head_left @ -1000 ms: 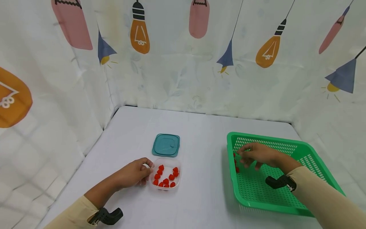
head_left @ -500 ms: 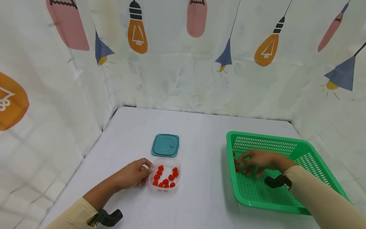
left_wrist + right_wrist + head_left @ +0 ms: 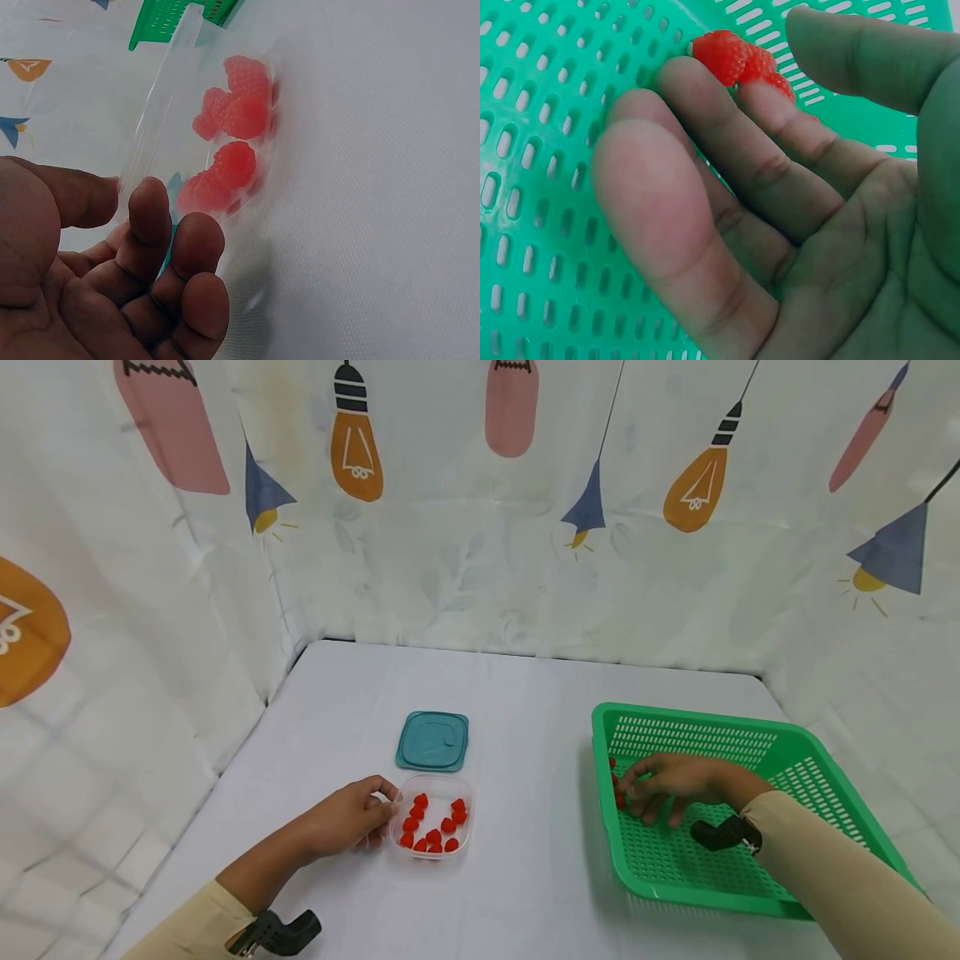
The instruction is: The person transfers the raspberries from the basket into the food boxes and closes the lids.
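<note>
Two hands are working: left hand (image 3: 351, 817) pinching the tub (image 3: 442, 788) at nine o'clock (tugging could be spilling berries (image 3: 450, 844)), right hand (image 3: 678, 778) reaching, loosely spread.

Clear tub (image 3: 442, 787), upright, bumpy red berries (image 3: 411, 824) inside, more berries (image 3: 721, 56) in green basket (image 3: 675, 864)

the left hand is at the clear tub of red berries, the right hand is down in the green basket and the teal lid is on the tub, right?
Only the lid is wrong: the head view shows the teal lid lying on the white table, just beyond the open clear tub.
</note>
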A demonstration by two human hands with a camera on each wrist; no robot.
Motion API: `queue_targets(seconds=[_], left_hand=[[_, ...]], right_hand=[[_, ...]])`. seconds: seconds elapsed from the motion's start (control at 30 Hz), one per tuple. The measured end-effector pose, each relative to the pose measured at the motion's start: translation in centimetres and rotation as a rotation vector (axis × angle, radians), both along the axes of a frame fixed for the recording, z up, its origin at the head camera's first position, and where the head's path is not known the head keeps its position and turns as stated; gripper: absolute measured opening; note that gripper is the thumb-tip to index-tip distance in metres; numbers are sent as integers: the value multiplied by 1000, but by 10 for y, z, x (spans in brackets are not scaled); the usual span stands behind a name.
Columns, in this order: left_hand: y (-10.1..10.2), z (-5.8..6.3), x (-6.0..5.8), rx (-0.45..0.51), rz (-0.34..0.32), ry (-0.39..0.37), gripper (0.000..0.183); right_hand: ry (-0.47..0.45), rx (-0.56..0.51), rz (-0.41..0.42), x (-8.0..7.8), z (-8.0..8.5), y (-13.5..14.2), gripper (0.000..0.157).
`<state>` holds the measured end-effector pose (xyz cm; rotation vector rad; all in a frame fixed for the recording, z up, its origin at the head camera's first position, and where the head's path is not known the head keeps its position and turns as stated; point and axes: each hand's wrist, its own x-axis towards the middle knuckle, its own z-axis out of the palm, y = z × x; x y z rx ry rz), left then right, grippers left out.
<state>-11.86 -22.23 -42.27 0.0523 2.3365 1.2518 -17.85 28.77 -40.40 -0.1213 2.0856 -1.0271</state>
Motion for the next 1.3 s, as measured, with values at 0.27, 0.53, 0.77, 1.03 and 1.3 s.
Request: queue_targets(seconds=[0.27,0.53,0.77,1.03,1.3], left_hand=[[0,-1,1,-23,5,-3,27],[1,1,0,-30,3,-2,27],[1,0,0,-26,3,-2,28],[1,-2,-1,-8,-5,-6,28],[0,0,0,-3,-22,5,28]], right_hand=[[-1,3,-14,-1,-4,2,38],[-48,-24,-38,-4,-13,1,30],[-107,-29,-56,-6,-14,-4,32],[-122,-29,-70,-10,-13,-3,35],[-133,-54,-69,-11,-14,-1,31]])
